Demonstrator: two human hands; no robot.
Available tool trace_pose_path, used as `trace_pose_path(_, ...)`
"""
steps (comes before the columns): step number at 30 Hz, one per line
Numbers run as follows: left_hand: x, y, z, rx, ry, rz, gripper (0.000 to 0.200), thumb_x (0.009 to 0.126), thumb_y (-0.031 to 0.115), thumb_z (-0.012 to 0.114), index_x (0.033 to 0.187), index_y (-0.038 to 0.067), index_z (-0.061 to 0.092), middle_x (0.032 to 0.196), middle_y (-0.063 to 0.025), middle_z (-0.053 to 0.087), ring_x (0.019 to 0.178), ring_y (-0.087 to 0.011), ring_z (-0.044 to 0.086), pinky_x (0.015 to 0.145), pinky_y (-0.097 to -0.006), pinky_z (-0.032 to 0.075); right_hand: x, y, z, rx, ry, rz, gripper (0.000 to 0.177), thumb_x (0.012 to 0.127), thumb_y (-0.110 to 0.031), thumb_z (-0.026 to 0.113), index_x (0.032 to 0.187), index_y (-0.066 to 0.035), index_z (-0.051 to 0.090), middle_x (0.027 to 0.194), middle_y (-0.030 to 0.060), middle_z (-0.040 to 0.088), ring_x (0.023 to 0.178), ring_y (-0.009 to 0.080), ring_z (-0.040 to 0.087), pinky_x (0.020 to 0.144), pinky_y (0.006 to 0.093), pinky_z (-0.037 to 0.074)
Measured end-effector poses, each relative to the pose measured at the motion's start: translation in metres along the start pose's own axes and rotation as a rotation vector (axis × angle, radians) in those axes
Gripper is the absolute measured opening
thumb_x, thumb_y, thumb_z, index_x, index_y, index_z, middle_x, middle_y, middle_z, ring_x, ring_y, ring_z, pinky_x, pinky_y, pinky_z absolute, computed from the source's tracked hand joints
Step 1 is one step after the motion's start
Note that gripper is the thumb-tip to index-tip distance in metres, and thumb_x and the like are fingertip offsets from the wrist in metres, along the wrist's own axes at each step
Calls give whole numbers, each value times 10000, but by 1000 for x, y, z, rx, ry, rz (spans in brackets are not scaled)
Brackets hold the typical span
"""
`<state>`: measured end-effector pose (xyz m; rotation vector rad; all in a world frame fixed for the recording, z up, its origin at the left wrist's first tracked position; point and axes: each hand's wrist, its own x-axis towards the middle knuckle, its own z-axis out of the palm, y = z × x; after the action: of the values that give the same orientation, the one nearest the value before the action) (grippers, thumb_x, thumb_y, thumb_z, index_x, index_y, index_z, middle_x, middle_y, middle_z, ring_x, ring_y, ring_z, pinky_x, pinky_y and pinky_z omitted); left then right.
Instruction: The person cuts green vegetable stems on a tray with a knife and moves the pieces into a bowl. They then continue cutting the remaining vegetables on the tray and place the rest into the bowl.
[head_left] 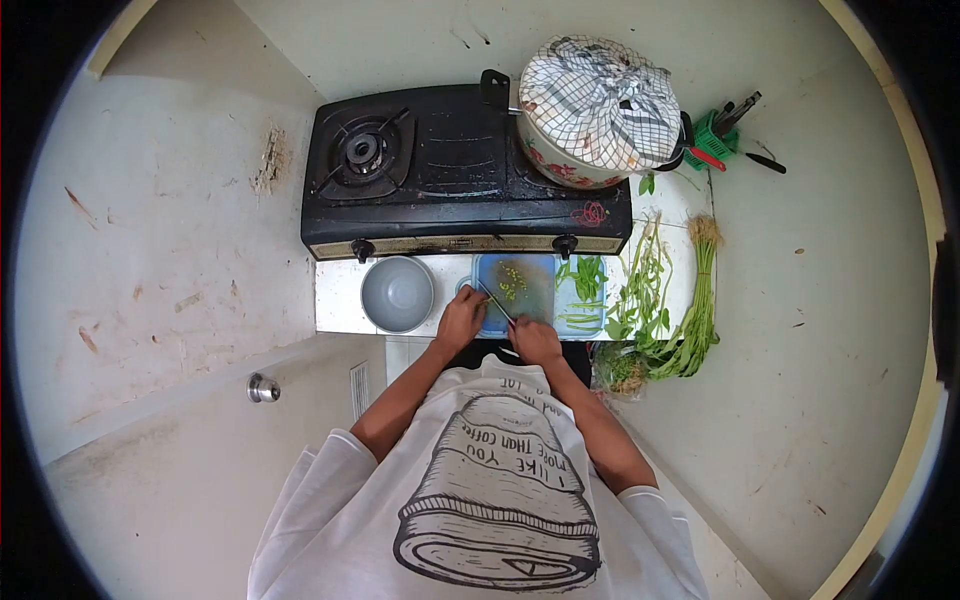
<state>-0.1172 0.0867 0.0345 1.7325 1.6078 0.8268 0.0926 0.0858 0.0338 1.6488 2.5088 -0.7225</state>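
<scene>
A knife (497,304) is in my right hand (535,342), its blade slanting up and left across the blue cutting board (540,275). My left hand (463,318) is closed at the board's left edge, close to the blade. What its fingers hold is too small to make out. Small chopped yellow-green pieces (512,281) lie scattered on the board beyond the knife. Right of them, cut green leaves (588,277) and short green stems (582,318) rest on a light blue tray (606,325).
A grey bowl (398,294) stands to the left. Behind is a black gas stove (455,150) with a cloth-covered pot (565,165). Leafy stalks (645,285), a tied bundle of greens (703,290) and a plastic bag (622,372) lie right. A green basket (712,140) holds utensils.
</scene>
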Motion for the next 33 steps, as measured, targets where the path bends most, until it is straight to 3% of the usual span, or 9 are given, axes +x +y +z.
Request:
trace_pose_path(12, 3, 2, 1, -103, 13, -124, 79, 891, 19, 678, 964, 0, 705, 893, -173, 649, 796, -381, 684, 736, -452, 553, -16, 16, -6, -96, 1, -51, 399, 1020, -400, 561, 943, -13, 619, 669, 189, 712, 624, 368, 740, 588, 495, 606)
trace_pose_path(15, 3, -2, 2, -95, 15, -109, 84, 885, 11, 677, 963, 2, 708, 895, -172, 652, 801, -373, 691, 740, -445, 554, -14, 12, -5, 1, -105, -7, 430, 1030, -399, 537, 984, 16, 637, 705, 249, 707, 664, 437, 728, 628, 545, 598)
trace_pose_path(21, 2, 1, 2, -87, 16, -110, 85, 884, 14, 684, 964, 1, 709, 908, -165, 659, 817, -362, 702, 746, -443, 557, 3, 0, -2, 79, -53, -14, 413, 1022, -380, 558, 952, 21, 629, 743, 258, 720, 694, 430, 739, 653, 533, 606)
trace_pose_path(24, 3, 0, 2, -61, 21, -96, 76, 894, 25, 690, 962, -3, 708, 910, -165, 660, 817, -359, 704, 745, -441, 557, 5, -3, -5, 10, -46, -36, 382, 1014, -359, 568, 957, 12, 640, 737, 210, 729, 705, 387, 754, 652, 483, 616)
trace_pose_path(30, 2, 3, 0, -63, 23, -134, 63, 907, 42, 700, 948, -6, 703, 890, -172, 638, 780, -370, 683, 734, -448, 551, -13, 17, -1, -3, -68, 41, 401, 1022, -384, 564, 975, 12, 600, 735, 238, 722, 691, 412, 743, 630, 506, 605)
trace_pose_path(33, 4, 9, -3, -11, 17, -109, 56, 903, 40, 700, 932, -7, 695, 885, -171, 631, 777, -369, 674, 733, -455, 547, -18, 27, -6, -32, -8, -15, 401, 1024, -387, 559, 974, 9, 598, 715, 238, 714, 671, 415, 737, 622, 507, 603)
